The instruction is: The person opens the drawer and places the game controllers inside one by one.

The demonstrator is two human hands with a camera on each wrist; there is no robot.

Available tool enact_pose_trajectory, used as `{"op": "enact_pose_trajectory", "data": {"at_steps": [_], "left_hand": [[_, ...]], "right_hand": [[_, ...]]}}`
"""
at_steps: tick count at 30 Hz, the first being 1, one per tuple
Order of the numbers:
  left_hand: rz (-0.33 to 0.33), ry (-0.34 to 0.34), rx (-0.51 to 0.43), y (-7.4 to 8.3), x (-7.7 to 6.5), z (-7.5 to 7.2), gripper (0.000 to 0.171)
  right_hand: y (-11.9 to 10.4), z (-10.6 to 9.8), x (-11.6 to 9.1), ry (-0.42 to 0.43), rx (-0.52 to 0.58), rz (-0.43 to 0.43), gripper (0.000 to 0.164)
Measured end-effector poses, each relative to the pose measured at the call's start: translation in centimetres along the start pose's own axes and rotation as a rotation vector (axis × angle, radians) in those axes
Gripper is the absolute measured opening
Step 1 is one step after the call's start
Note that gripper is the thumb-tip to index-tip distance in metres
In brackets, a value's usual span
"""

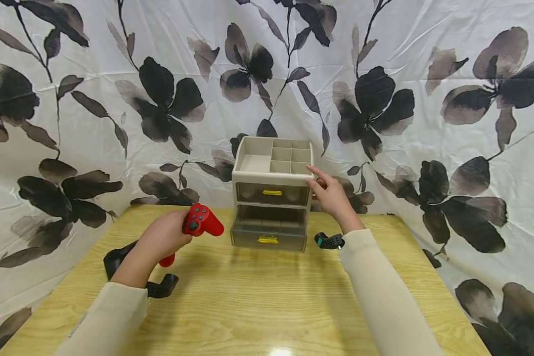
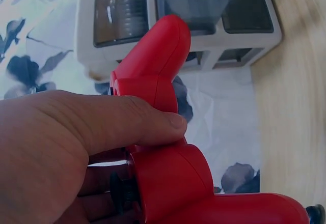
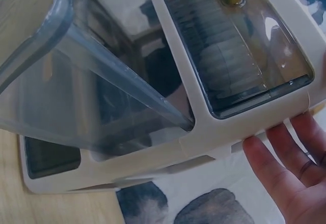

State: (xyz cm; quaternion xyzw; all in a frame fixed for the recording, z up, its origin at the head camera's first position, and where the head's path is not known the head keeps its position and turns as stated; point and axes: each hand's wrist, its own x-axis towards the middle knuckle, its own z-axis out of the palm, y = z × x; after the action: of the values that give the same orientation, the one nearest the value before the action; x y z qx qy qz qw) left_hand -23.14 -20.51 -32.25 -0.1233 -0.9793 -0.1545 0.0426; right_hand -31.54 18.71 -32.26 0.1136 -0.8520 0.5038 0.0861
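Note:
My left hand (image 1: pixel 164 235) holds a red game controller (image 1: pixel 206 221), its thumb (image 2: pixel 153 122) laid across the controller's middle in the left wrist view. One grip of the controller points toward a cream desktop organizer (image 1: pixel 273 175). That organizer has a divided open top, and its clear middle drawer (image 1: pixel 268 241) with a yellow handle is pulled out. Above it, the upper drawer (image 1: pixel 271 194) is closed. My right hand (image 1: pixel 331 195) touches the organizer's upper right edge, with its fingertips (image 3: pixel 252 142) against the side wall in the right wrist view.
The organizer stands at the back of a light wooden table (image 1: pixel 249 306), before a floral cloth (image 1: pixel 293 74). A dark lower panel (image 3: pixel 53 158) shows beneath the pulled-out drawer. Black pieces (image 1: pixel 162 287) lie around the left wrist, and a black device (image 1: pixel 329 241) sits by the right wrist.

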Motion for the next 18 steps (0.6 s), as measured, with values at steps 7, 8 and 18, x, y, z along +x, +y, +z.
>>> {"op": "enact_pose_trajectory", "data": {"at_steps": [7, 8, 18], "left_hand": [[0.018, 0.016, 0.007, 1.1, 0.7, -0.6, 0.044], [0.018, 0.016, 0.009, 1.3, 0.7, -0.7, 0.047], [0.036, 0.025, 0.029, 2.8, 1.6, -1.1, 0.061]], "right_hand": [[0.1, 0.1, 0.1, 0.011, 0.015, 0.001, 0.050], [0.1, 0.1, 0.1, 0.010, 0.012, 0.002, 0.050], [0.2, 0.3, -0.1, 0.007, 0.016, 0.009, 0.050]]}}
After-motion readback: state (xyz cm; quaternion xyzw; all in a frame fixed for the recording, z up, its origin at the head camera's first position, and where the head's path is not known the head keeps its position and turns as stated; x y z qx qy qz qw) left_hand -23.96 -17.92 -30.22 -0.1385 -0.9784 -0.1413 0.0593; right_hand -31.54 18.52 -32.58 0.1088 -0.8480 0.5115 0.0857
